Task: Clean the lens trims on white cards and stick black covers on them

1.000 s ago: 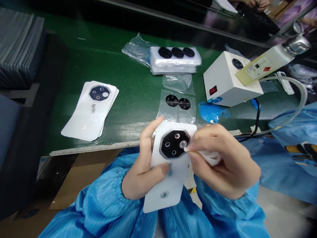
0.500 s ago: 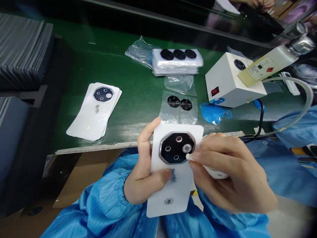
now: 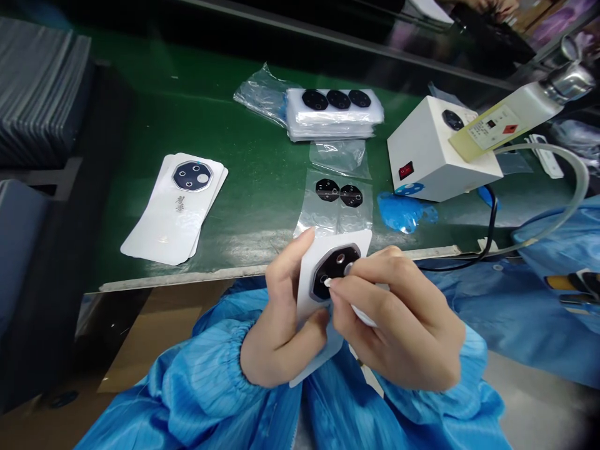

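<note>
A white phone back cover (image 3: 307, 306) with a black octagonal camera plate (image 3: 321, 269) is gripped along its left side by my left hand (image 3: 285, 325), the thumb lying across its front. It is tilted, above the lap just off the bench edge. My right hand (image 3: 398, 319) is closed in a pinch on a small white piece (image 3: 327, 282) whose tip meets the camera plate near a lens ring. More white shows under those fingers; its kind is unclear. The right fingers hide part of the plate and the cover's right side.
On the green bench (image 3: 253, 187) lie stacked white back covers (image 3: 164, 219), bagged black camera plates (image 3: 335, 119) and a film strip (image 3: 323, 209). A white box (image 3: 422, 156) supports a tilted bottle (image 3: 506, 119). Blue film scraps (image 3: 405, 212) lie nearby; grey sheets (image 3: 42, 94) stand left.
The back cover has turned and tilted in my left hand. My right hand has moved left across the camera plate, carrying the white tip from its lower right edge to the left lens ring.
</note>
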`<state>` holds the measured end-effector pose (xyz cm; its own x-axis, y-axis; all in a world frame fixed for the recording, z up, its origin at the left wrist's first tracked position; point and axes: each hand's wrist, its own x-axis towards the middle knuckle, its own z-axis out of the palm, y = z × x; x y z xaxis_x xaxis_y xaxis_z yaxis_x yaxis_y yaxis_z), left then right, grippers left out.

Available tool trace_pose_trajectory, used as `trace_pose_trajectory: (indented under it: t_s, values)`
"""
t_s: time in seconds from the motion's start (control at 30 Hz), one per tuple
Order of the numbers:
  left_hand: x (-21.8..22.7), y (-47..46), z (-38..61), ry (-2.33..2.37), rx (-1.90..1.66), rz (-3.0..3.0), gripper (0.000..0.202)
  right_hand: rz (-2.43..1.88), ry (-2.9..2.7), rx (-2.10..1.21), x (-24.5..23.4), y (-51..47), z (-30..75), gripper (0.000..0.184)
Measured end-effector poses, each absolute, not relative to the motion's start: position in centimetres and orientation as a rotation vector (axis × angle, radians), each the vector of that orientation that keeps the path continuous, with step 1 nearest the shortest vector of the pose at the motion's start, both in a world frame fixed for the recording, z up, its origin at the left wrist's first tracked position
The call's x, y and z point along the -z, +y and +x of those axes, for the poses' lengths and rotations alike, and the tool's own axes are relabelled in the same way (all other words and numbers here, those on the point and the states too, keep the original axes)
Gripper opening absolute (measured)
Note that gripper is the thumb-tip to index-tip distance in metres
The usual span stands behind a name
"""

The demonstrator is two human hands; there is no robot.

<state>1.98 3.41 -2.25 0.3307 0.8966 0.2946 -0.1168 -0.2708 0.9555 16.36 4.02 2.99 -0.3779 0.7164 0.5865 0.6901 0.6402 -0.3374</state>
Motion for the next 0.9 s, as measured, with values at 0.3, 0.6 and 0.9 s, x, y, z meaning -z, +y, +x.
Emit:
trace_pose_trajectory:
  t_s: [0.3,0.6,0.9]
  values:
    - [3.2,3.3,2.8,0.883,-1.286,1.73,0.075,-1.172,-2.163,-0.049,-3.1,4.4,15.7,0.014]
    - [3.1,3.9,2.9,0.811,-1.26,1.819,0.077,-1.219,-2.246,-0.013,-3.1,4.6,15.7,0.023]
    - [2.7,4.0,2.1,0.722,-1.147,1.591,0.078,-1.197,-2.32,0.161,-4.0,4.0,15.9,0.018]
